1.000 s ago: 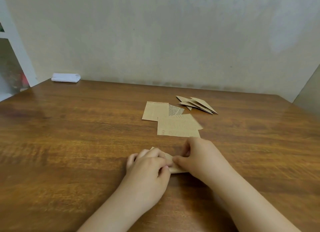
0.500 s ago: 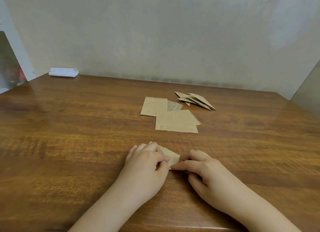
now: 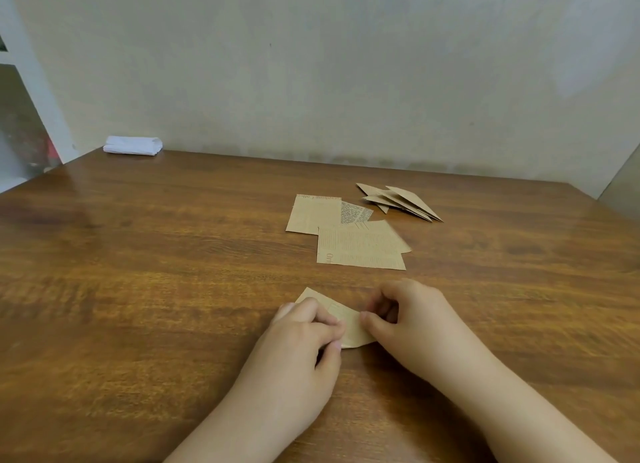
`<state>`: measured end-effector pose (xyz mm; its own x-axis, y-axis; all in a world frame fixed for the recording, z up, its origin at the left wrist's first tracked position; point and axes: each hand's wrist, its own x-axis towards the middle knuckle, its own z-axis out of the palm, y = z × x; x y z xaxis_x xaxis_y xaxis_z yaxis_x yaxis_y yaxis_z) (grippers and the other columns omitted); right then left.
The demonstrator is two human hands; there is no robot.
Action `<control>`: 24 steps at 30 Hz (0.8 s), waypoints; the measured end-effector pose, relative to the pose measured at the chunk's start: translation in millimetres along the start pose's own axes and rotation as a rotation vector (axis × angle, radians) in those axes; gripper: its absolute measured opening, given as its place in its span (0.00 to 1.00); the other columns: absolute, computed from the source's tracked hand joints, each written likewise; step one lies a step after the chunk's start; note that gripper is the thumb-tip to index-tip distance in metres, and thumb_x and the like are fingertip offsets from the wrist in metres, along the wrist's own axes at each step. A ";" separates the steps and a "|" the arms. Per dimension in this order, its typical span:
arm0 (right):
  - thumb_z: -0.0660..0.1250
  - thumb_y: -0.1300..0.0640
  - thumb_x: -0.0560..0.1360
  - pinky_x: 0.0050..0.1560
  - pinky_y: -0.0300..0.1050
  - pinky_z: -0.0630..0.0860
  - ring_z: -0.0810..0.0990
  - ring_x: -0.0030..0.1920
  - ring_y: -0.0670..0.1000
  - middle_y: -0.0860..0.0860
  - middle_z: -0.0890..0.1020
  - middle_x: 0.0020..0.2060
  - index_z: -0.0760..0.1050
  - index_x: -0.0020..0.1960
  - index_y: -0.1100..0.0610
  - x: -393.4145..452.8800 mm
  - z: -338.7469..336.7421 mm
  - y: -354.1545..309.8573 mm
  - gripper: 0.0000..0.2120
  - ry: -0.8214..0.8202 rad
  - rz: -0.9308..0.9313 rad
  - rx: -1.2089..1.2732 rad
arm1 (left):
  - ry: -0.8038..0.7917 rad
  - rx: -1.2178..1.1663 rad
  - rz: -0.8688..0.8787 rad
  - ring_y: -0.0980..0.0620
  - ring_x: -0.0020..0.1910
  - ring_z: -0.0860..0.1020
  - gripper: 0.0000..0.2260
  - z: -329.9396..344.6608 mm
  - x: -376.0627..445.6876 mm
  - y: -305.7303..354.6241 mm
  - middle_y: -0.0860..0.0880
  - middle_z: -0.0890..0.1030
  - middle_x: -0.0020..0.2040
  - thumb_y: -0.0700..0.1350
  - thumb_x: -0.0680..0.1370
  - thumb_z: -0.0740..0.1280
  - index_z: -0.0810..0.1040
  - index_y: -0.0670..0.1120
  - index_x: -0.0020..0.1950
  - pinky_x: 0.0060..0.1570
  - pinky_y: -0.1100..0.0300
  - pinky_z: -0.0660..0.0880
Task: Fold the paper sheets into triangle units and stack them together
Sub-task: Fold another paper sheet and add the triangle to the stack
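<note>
Folded paper (image 3: 349, 324) pinched by both hands, left (image 3: 304, 345), right (image 3: 412, 324); four flat sheets (image 3: 360, 248)

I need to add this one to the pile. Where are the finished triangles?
Head view: the triangles lie far right of centre on the table, just beyond the flat sheets.

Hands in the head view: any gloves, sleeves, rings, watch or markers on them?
None that show. The left hand and right hand are bare, no gloves, no rings visible. Both forearms are uncovered to the bottom edge of the frame: no sleeves, watch, bands, markers or cables in view.
</note>
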<state>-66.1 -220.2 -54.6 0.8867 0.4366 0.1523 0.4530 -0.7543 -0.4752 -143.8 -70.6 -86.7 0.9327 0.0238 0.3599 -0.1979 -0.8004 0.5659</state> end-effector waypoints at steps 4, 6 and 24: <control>0.69 0.53 0.72 0.35 0.30 0.68 0.73 0.38 0.41 0.44 0.77 0.38 0.77 0.39 0.48 -2.6 1.1 0.5 0.03 0.019 0.014 0.021 | 0.014 -0.015 -0.011 0.69 0.57 0.62 0.13 1.9 -0.1 -0.4 0.64 0.71 0.51 0.47 0.80 0.62 0.79 0.56 0.61 0.51 0.79 0.62; 0.68 0.52 0.72 0.34 0.31 0.66 0.73 0.38 0.42 0.44 0.76 0.37 0.75 0.37 0.48 -3.6 3.2 0.6 0.05 0.038 0.036 0.011 | 0.020 -0.021 -0.013 0.68 0.57 0.63 0.13 2.3 -0.1 -0.2 0.64 0.72 0.51 0.47 0.79 0.62 0.80 0.56 0.61 0.51 0.78 0.62; 0.68 0.50 0.73 0.45 0.36 0.65 0.68 0.45 0.45 0.42 0.71 0.39 0.72 0.40 0.46 -11.0 11.5 3.6 0.06 0.108 -0.076 -0.079 | 0.058 -0.047 -0.094 0.66 0.54 0.65 0.10 2.9 4.3 2.3 0.62 0.74 0.47 0.47 0.79 0.63 0.82 0.54 0.56 0.57 0.67 0.69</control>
<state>-75.2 -222.1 -68.0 0.8522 0.4419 0.2802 0.5217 -0.7592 -0.3892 -139.4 -74.1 -86.0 0.9289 0.1335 0.3454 -0.1255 -0.7640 0.6329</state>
